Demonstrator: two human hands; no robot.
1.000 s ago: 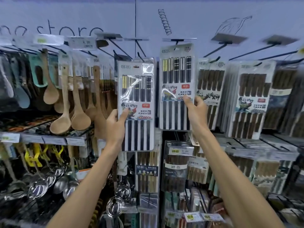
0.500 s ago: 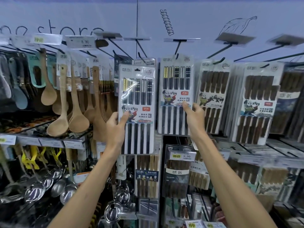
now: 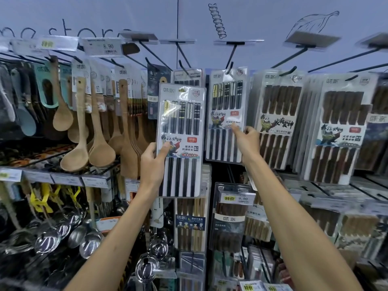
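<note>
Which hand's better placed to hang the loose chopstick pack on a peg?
Left, probably. The left hand grips the loose chopstick pack; the right hand is busy holding the hung pack by its edge.

This is a shop. Packs of chopsticks [image 3: 226, 97] hang in rows on black hooks [image 3: 231, 57]. Wooden spoons [image 3: 101, 153] and shiny ladles [image 3: 90, 245] hang beside them. Price tags [image 3: 104, 46] show numbers like 8.90. The wall letters [image 3: 84, 32] seem to spell "store", partly hidden.
</note>
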